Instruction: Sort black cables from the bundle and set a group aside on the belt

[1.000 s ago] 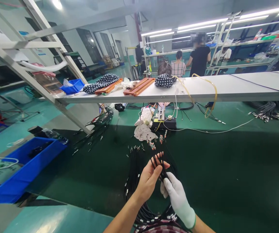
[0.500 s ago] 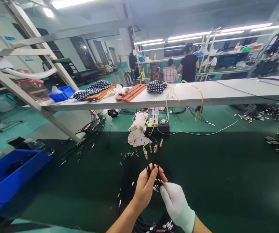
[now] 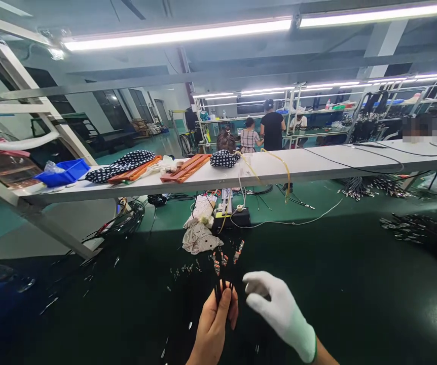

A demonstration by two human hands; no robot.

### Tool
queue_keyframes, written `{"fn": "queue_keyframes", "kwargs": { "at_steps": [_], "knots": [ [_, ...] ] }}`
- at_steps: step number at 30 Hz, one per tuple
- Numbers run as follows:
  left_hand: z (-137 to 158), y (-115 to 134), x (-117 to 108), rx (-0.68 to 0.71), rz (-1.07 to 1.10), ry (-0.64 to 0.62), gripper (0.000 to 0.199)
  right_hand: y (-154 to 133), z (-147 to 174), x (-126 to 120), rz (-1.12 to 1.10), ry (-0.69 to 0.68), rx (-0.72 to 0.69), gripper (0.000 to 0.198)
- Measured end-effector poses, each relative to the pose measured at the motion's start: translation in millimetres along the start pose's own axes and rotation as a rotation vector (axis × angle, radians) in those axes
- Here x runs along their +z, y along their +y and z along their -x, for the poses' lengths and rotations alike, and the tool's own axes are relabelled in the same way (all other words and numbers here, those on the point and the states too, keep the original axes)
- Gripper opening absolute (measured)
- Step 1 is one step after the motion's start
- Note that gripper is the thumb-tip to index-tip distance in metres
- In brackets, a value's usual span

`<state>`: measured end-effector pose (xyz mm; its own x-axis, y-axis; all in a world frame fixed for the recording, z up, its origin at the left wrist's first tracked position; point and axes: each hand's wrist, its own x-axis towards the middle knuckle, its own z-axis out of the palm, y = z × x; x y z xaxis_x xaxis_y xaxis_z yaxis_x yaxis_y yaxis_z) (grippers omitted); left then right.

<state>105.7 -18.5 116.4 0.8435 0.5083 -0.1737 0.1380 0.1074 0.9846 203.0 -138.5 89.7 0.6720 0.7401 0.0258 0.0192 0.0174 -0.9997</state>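
Observation:
My bare left hand (image 3: 214,327) grips a bundle of thin black cables (image 3: 223,290) that sticks up above my fingers, low in the middle of the head view. My right hand (image 3: 279,310), in a white glove, hovers just right of the bundle with its fingers spread and nothing in it. More black cable ends with metal connectors (image 3: 182,269) lie on the dark green belt (image 3: 336,284) in front of my hands. A few connectors with orange ends (image 3: 226,256) rest just beyond the bundle.
A crumpled grey rag (image 3: 199,238) and a small black box (image 3: 233,218) lie farther up the belt. A white shelf (image 3: 317,159) crosses above, carrying orange trays (image 3: 184,168), a blue bin (image 3: 64,173) and spotted cloths. Cable piles (image 3: 404,225) sit right. People stand at far benches.
The camera has tilted upward, so my hands sit lower in view. My gloved right hand has let go of the cable bundle and moved right; my left hand still grips it.

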Motion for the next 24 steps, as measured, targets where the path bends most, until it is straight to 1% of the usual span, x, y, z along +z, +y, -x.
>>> {"fn": "queue_keyframes", "kwargs": {
  "at_steps": [2,5,7,10,13,15,17,18,20,21,22,23,24],
  "knots": [
    [4,1,5,-0.015,-0.038,-0.057,0.046,-17,-9,-11,-0.124,0.086,-0.041,0.038],
    [12,4,14,-0.027,-0.073,-0.116,0.044,-37,-16,-16,-0.206,0.083,-0.111,0.032],
    [15,5,18,-0.023,-0.060,-0.102,0.042,-45,-17,-15,-0.179,0.061,-0.144,0.029],
    [17,7,20,0.008,-0.030,-0.081,0.040,-51,-14,-12,-0.072,0.012,-0.223,0.025],
    [16,6,17,0.035,-0.037,-0.117,0.039,-53,-11,-12,0.035,-0.033,-0.296,0.028],
    [16,7,13,0.007,-0.007,-0.164,0.039,-55,-12,-13,0.047,-0.047,-0.334,0.028],
    [15,11,7,-0.043,0.056,-0.182,0.041,-58,-15,-14,0.043,-0.078,-0.376,0.023],
    [15,15,4,-0.069,0.084,-0.172,0.043,-59,-18,-15,0.056,-0.117,-0.395,0.027],
    [15,21,-4,-0.102,0.108,-0.118,0.044,-63,-25,-15,0.106,-0.247,-0.458,0.046],
    [15,24,-9,-0.121,0.091,-0.088,0.043,-65,-29,-14,0.104,-0.353,-0.487,0.045],
    [17,26,-15,-0.131,0.054,-0.048,0.041,-68,-33,-12,0.062,-0.459,-0.542,0.040],
    [19,27,-21,-0.142,0.002,-0.014,0.037,-72,-37,-8,-0.009,-0.553,-0.580,0.033],
    [23,28,-29,-0.150,-0.051,0.016,0.034,-75,-40,-4,-0.085,-0.619,-0.615,0.030]
  ]
}}
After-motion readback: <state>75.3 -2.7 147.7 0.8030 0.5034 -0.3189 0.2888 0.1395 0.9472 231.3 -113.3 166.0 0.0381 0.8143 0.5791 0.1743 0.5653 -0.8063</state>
